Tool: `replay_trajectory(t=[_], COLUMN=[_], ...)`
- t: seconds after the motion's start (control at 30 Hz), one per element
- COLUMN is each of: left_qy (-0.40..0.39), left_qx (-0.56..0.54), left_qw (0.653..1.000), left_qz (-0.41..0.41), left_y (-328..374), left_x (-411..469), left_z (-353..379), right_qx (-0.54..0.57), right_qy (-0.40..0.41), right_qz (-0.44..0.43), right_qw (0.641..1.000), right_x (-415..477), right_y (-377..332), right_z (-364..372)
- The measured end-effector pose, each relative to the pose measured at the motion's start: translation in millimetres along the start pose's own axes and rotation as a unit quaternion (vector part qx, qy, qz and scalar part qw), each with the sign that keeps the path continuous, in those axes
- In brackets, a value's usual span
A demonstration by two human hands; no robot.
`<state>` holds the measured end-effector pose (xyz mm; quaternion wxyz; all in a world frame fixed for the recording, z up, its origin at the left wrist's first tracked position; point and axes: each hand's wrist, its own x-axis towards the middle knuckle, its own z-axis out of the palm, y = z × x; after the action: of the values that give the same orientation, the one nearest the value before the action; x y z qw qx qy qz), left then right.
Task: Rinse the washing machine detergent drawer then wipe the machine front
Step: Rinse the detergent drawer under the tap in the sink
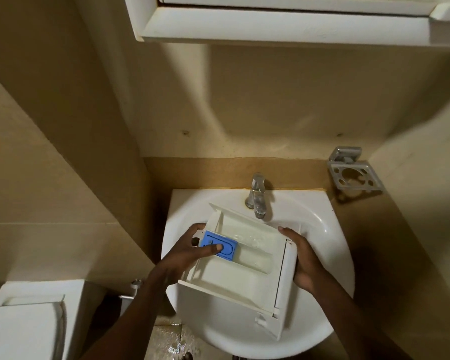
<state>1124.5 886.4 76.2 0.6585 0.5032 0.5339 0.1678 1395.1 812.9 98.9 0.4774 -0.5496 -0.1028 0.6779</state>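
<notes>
The white detergent drawer (pixel 234 271) is held over the white sink (pixel 320 229), its far corner close under the chrome tap (pixel 257 198). A blue insert (pixel 227 252) sits in the drawer's left compartment. My left hand (pixel 190 252) grips the drawer's left side, thumb pressing on the blue insert. My right hand (pixel 305 261) holds the drawer's right side, along the front panel, fingers curled under it. No water stream is visible from the tap.
A white wall cabinet (pixel 283 24) hangs overhead. A metal holder (pixel 353 172) is fixed to the wall at right. A white toilet cistern (pixel 26 320) stands at lower left. The floor below the sink looks wet.
</notes>
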Motion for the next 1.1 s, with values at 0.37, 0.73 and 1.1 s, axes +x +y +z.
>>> replay_trajectory(t=[0.37, 0.73, 1.1], left_qy=[-0.003, 0.03, 0.105], left_qx=[0.005, 0.15, 0.256], left_qw=[0.999, 0.971, 0.919], left_qz=[0.037, 0.184, 0.282], left_y=[8.7, 37.4, 25.6], left_x=[-0.6, -10.2, -5.5], left_z=[8.7, 18.8, 26.3], right_qx=[-0.052, -0.112, -0.157], right_qy=[0.077, 0.085, 0.17], right_qz=[-0.099, -0.205, -0.263], right_qw=[0.991, 0.969, 0.937], right_x=[5.4, -3.3, -10.4], right_y=[8.3, 15.5, 7.8], right_z=[-17.0, -32.4, -31.3])
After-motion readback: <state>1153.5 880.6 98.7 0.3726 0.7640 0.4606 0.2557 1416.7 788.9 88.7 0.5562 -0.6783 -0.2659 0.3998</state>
